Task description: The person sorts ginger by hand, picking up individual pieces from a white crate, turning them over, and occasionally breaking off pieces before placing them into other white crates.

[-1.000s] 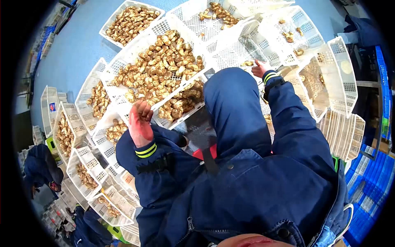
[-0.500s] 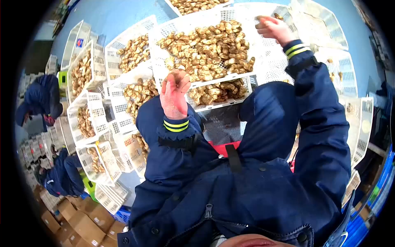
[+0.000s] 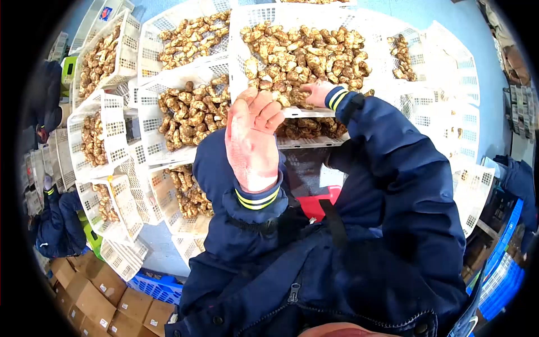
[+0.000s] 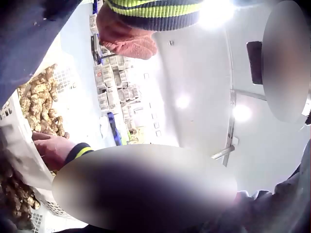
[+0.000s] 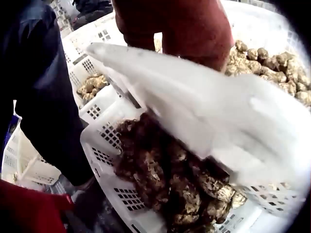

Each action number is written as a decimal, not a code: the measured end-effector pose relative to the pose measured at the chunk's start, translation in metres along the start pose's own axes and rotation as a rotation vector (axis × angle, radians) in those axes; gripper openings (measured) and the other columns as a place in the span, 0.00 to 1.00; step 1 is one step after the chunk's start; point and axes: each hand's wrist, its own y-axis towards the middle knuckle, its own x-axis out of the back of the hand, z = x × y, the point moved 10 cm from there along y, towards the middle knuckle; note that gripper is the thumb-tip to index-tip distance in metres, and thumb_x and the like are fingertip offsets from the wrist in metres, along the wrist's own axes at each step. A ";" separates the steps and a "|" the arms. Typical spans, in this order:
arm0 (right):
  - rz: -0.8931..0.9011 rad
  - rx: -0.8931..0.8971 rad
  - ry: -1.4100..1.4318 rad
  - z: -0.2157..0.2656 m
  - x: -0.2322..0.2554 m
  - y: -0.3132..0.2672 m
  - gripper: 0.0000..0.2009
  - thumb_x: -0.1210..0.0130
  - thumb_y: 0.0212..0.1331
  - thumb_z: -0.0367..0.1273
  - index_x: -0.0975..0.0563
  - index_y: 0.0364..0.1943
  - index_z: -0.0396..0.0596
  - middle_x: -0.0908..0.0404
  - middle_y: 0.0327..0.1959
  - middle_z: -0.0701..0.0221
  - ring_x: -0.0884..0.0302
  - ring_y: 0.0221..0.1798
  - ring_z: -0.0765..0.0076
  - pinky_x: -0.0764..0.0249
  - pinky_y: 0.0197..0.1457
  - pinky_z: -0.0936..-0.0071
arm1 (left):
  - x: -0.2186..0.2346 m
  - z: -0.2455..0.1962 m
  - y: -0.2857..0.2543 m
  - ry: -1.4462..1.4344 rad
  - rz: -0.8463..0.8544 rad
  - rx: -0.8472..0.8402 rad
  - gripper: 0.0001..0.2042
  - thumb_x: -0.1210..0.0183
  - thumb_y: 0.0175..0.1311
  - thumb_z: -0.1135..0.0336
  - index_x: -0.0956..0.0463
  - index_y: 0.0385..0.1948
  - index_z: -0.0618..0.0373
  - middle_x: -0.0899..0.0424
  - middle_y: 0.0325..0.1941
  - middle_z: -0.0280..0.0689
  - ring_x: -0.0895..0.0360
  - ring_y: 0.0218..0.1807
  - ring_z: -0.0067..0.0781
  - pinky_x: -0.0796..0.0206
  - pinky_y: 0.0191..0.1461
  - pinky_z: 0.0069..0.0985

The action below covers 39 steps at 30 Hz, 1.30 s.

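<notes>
Left hand (image 3: pixel 252 140): is being held raised before the chest, fingers curled over a small brown piece at the fingertips; a firm grip cannot be told.
Right hand (image 3: pixel 315 93): is being rested at the near rim of the top crate (image 3: pixel 264 11), among the mushrooms (image 3: pixel 303 50); whether anything is being gripped cannot be told.
Lower crate (image 5: pixel 104 160): is being overlapped by the top crate, directly beneath the right hand.
Side crates (image 3: pixel 101 50): are being kept filled, beyond the left hand.

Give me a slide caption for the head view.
Left hand raised, right hand at the rim of a full mushroom crate, white crates all around.
</notes>
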 end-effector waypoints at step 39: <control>-0.360 0.536 1.825 0.004 0.102 -0.192 0.25 0.50 0.51 0.29 0.39 0.56 0.39 0.26 0.41 0.64 0.28 0.43 0.67 0.33 0.45 0.75 | -0.012 0.098 -0.005 0.332 0.230 0.380 0.18 0.52 0.63 0.57 0.33 0.46 0.64 0.24 0.42 0.44 0.25 0.42 0.36 0.33 0.43 0.29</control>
